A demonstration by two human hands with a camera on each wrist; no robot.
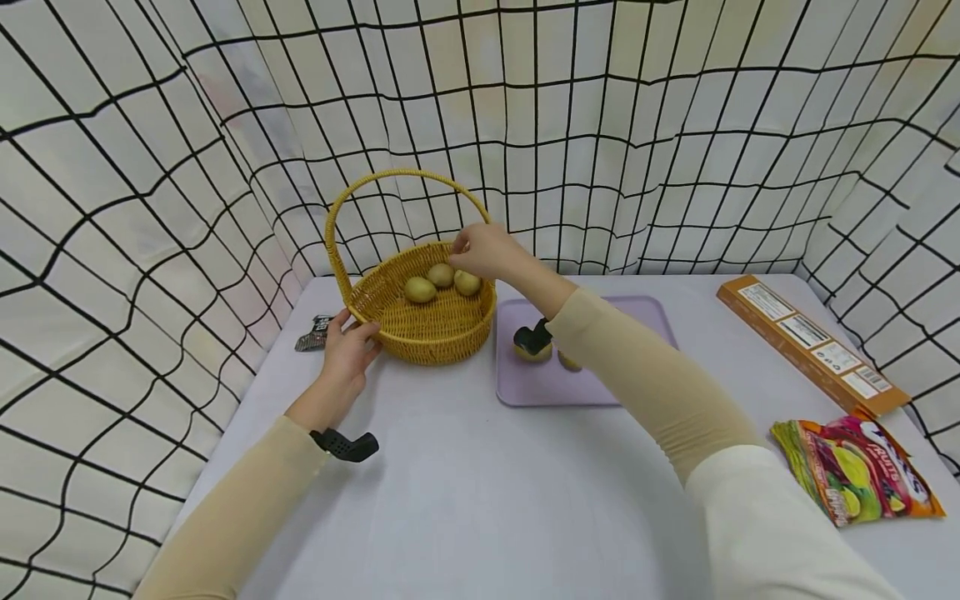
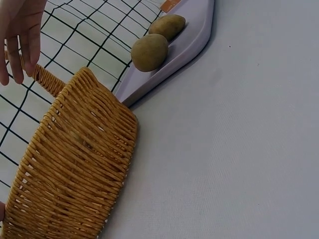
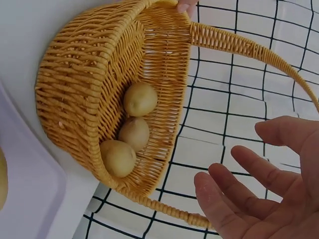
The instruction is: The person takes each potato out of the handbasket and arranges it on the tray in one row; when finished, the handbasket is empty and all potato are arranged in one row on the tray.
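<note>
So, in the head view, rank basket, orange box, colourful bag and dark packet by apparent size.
1. Basket, handle included.
2. Orange box and colourful bag: too alike to rank; the bag lies nearer the camera.
3. Dark packet.

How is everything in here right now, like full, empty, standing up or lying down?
Basket: handle up, partly filled.
Basket potatoes: three, lying inside, close together.
Tray: lying flat, not empty.
Tray potatoes: two, lying on it.
Left hand: gripping the basket.
Right hand: holding nothing, fingers apart.
Orange box: lying down; can't tell if closed.
Colorful bag: lying down; can't tell if sealed.
Small dark packet: lying down.
</note>
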